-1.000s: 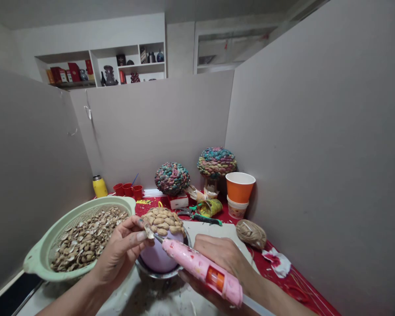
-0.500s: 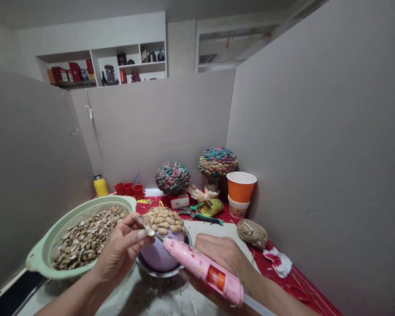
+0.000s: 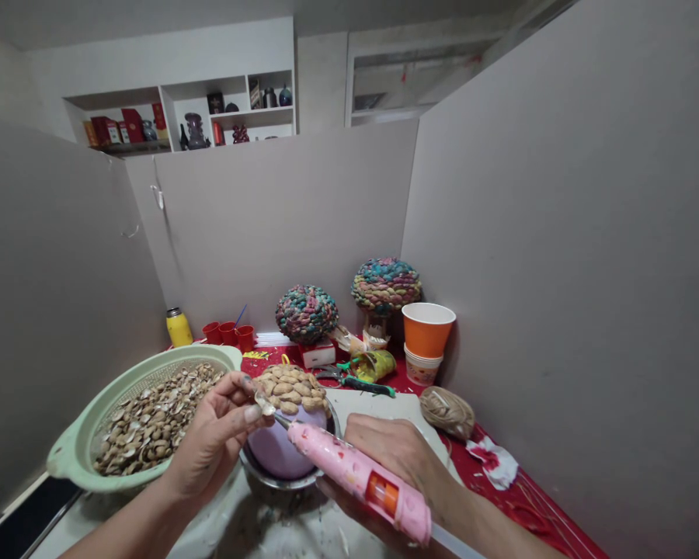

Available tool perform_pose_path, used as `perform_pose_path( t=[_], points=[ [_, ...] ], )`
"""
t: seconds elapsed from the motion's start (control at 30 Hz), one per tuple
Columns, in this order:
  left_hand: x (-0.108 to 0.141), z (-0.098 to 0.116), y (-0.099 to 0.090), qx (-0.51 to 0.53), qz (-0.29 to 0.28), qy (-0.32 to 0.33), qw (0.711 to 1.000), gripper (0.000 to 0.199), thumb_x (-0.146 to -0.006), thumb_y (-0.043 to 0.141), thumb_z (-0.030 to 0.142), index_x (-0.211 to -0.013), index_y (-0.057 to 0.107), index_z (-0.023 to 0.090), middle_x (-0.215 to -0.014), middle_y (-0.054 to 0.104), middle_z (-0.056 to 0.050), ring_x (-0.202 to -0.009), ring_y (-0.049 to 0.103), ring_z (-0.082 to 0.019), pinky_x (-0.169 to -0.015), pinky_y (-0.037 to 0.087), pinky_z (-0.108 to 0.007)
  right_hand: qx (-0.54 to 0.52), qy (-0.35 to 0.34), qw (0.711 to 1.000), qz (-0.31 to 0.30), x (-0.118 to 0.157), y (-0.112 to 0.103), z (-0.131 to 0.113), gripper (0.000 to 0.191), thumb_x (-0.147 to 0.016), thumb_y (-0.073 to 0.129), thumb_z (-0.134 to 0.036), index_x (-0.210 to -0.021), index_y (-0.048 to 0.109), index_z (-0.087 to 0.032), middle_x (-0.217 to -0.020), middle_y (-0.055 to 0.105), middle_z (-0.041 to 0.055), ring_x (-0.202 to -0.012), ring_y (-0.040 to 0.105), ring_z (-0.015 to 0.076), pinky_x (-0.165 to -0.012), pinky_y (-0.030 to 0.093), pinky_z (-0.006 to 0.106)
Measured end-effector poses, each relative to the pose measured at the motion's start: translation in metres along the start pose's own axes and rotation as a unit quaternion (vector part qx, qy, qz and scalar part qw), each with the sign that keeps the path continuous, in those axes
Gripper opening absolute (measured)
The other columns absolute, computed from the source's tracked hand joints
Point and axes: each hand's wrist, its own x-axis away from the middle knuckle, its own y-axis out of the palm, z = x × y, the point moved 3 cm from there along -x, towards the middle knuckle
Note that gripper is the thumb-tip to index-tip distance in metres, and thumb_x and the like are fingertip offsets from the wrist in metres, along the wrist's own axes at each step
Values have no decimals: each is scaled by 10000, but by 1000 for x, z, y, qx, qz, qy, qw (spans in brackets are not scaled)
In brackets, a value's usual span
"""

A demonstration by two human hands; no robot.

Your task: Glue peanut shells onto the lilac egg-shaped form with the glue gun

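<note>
Pinched between the fingertips of my left hand [image 3: 218, 431] is a peanut shell piece [image 3: 264, 404], its pale inside showing. My right hand [image 3: 393, 458] is wrapped round a pink glue gun [image 3: 349, 466], whose metal nozzle touches or nearly touches the shell. Behind them a purple dome [image 3: 285, 449] sits in a metal bowl [image 3: 294, 485], its upper part covered in peanut shells [image 3: 290, 387]. A green colander [image 3: 73, 442] full of shells stands to the left.
At the back are two colourful shell-covered mushroom shapes [image 3: 307, 314], red cups [image 3: 227, 334], a yellow bottle [image 3: 179, 328] and pliers [image 3: 364, 385]. Orange [image 3: 427, 334] and patterned paper tubs, a twine ball [image 3: 447, 412] and a stained tissue [image 3: 494, 463] are on the right. Grey partitions surround the table.
</note>
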Motion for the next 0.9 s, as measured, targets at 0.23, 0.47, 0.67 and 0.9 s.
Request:
perform_pose_path(
  t=[0.23,0.47,0.67,0.9],
  points=[
    [1,0,2,-20,8,4,1000,255,-698,793,136,-889,637,200,-856,652,13,-777,628,-107,-718,539,-202,-13,-1,999,38,-2,-1,1,435,-987,407,-361,-583,452,-207,-508,457,-29,-433,380,104,-427,234,279],
    [1,-2,2,-45,-5,10,999,268,-685,811,167,-878,629,198,-839,652,11,-767,615,-107,-691,520,-194,2,-5,999,32,-5,0,-2,419,-974,425,-359,-589,465,-198,-517,458,-25,-451,397,108,-429,250,281],
    [2,-5,0,-73,-2,12,997,300,-675,822,175,-885,609,199,-854,656,0,-798,617,-123,-729,507,-215,-24,0,999,21,-6,-4,-2,425,-984,403,-360,-595,459,-199,-523,470,-25,-447,410,101,-430,265,263],
    [2,-6,0,-77,10,15,997,328,-655,835,176,-889,605,191,-861,648,-14,-802,611,-133,-736,502,-228,-8,7,1000,-13,-1,0,0,409,-971,416,-376,-609,474,-195,-542,479,-19,-461,438,109,-446,259,269]
  ],
)
